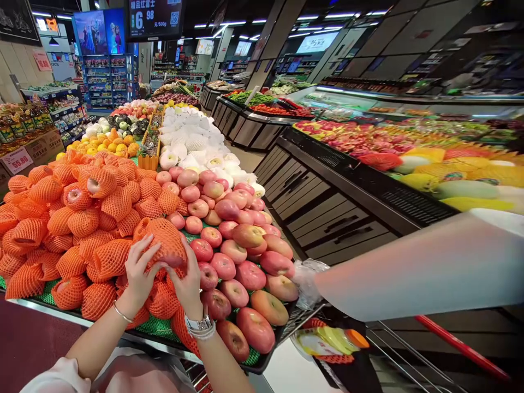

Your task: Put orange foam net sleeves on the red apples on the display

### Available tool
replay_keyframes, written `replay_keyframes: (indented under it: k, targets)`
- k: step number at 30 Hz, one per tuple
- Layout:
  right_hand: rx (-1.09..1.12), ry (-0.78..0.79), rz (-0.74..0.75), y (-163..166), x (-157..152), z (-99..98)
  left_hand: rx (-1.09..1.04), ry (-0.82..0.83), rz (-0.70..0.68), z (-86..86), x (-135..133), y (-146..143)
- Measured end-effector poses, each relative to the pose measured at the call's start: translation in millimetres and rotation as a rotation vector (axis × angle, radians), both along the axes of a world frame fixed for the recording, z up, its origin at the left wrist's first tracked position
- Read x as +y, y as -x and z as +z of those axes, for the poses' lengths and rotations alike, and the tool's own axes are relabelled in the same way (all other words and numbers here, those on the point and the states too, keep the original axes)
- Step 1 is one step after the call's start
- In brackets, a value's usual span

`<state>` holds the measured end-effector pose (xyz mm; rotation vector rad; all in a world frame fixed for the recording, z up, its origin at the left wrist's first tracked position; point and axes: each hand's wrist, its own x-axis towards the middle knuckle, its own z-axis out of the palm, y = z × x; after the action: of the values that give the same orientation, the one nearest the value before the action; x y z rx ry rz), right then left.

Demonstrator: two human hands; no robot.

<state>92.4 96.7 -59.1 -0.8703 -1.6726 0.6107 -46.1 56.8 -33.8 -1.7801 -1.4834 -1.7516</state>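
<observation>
Between my two hands is an apple in an orange foam net (164, 240), its bare reddish underside showing near my fingertips. My left hand (138, 268) grips it from the left, and my right hand (188, 279) cups its right side. Beneath and to the left is a heap of orange-netted fruit (84, 221). Bare red apples (224, 266) cover the display to the right of my hands.
From the right reaches another person's sleeved arm (409, 267), near a clear plastic bag (310, 281) by the apples. A shopping cart with a red handle (462, 346) stands below, near a yellow bottle (327, 341). White-netted fruit (196, 136) lies farther back.
</observation>
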Motion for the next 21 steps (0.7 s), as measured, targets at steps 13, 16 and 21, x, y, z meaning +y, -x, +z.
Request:
replay_keyframes:
  k: [13,16,21]
  targets:
    - [0.408,0.212,-0.002,20.7,-9.7,-31.5,-0.025,0.501,-0.385,29.8,0.6,24.2]
    - [0.329,0.209,0.017,21.1,-8.8,-27.2,-0.077,0.482,-0.454,18.9,11.1,30.8]
    - [0.199,0.247,0.106,18.1,-9.6,-9.6,-0.165,0.392,-0.273,10.8,13.2,37.2]
